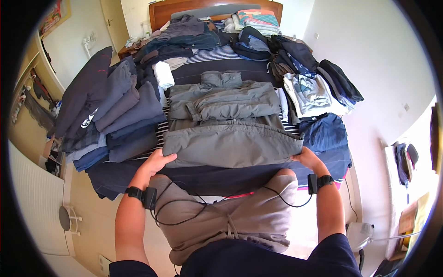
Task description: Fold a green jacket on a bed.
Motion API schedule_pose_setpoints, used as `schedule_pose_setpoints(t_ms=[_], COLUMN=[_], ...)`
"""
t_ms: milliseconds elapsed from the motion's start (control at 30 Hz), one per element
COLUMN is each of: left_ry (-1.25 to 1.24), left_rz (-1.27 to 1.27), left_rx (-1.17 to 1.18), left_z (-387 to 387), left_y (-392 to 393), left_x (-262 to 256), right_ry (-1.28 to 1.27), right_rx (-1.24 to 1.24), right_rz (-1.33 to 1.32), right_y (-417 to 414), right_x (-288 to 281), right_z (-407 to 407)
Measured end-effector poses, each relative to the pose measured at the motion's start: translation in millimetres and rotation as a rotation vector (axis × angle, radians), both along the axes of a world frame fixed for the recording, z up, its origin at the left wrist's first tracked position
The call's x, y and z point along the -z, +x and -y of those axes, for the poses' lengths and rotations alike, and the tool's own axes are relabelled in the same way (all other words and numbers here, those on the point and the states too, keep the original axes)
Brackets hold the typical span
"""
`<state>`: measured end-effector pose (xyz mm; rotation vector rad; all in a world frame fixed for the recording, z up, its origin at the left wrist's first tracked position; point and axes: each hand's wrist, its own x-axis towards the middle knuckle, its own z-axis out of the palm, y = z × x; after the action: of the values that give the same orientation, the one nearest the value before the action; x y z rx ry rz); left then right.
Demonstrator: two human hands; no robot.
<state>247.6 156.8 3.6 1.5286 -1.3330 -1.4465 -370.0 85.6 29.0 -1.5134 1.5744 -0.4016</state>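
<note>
A grey-green jacket [235, 145] lies on the bed in front of me, its collar towards the headboard and its lower part turned up in a wide fold. My left hand [160, 161] grips the near left corner of that fold, thumb on top. At the opposite corner, my right hand [307, 158] holds the cloth between thumb and fingers. Both wrists wear black straps with small boxes and cables. Folded dark trousers and tops [128, 104] are piled left of the jacket; a folded white shirt [311, 93] lies to its right.
More clothes [190, 38] are heaped near the wooden headboard [214, 7], beside folded bedding [258, 20]. Folded blue cloth [323, 133] lies at the bed's right edge. A stool [67, 219] stands on the floor at left, and cables hang across my lap.
</note>
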Motion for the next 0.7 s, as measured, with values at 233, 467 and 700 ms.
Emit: schedule_pose_setpoints(t_ms=[233,467,700], left_ry=[0.108,-0.053,-0.195], left_rz=[-0.105,-0.056,-0.053], left_rx=[0.099,0.046,-0.089], left_z=[-55,-42,40], left_y=[4,2,13], left_x=[-14,-41,-48], right_ry=[0.102,0.133,-0.065], right_rx=[-0.107,-0.119,-0.049], right_rz=[0.145,0.096,0.250], right_y=[-25,-32,-8], right_x=[-6,-17,-24], right_z=[-44,-20,69])
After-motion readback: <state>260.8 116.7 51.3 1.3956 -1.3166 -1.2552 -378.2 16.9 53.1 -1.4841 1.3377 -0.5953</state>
